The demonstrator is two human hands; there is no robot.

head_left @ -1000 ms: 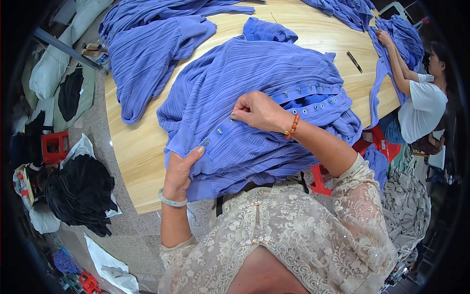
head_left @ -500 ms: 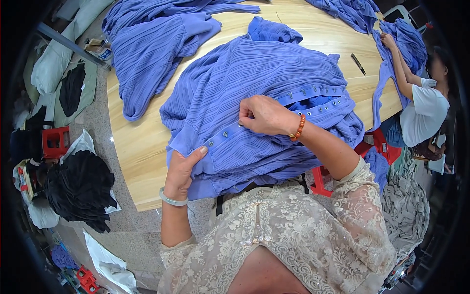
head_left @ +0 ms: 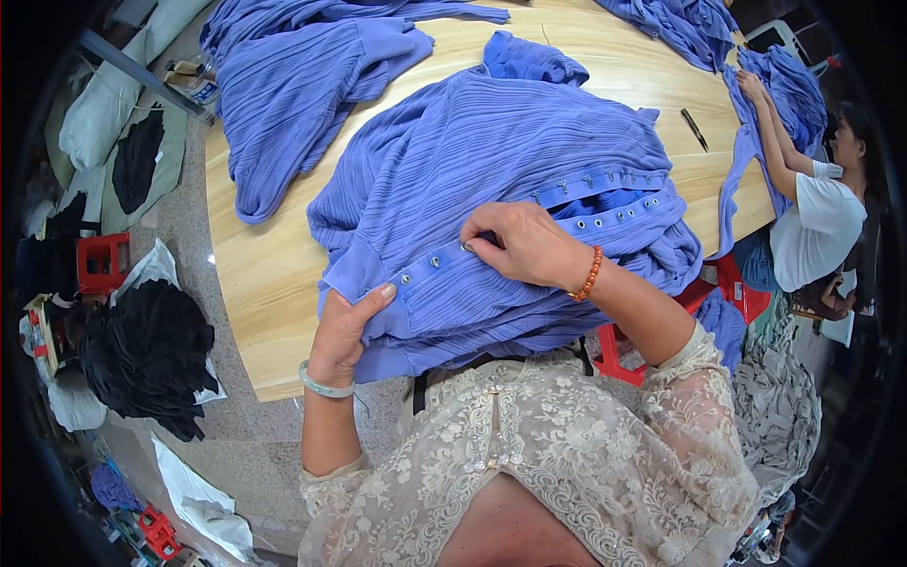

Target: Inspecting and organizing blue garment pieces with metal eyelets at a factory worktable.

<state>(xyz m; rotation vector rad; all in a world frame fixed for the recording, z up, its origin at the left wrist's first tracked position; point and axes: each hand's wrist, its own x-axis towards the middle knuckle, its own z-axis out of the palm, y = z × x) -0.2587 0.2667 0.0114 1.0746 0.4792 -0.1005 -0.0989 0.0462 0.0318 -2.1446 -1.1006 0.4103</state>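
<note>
A blue-violet ribbed garment lies bunched on the table in front of me. Along its front strip run small metal eyelets, and a facing strip carries metal hooks; on the right the two strips gape apart. My left hand is closed on the garment's lower left end, thumb on top and fingers hidden beneath. Farther up the same strip, my right hand pinches the edge with thumb and forefinger beside a metal fitting. A beaded bracelet circles my right wrist.
More blue-violet garments are heaped on the wooden table at far left and far right. A black pen lies to the right. Another person handles blue cloth there. Black cloth is piled on the left floor near a red stool.
My right wrist has dropped slightly and turned, while its fingertips stay at the same part of the strip. My left hand keeps its hold. The whole view has shifted a little.
</note>
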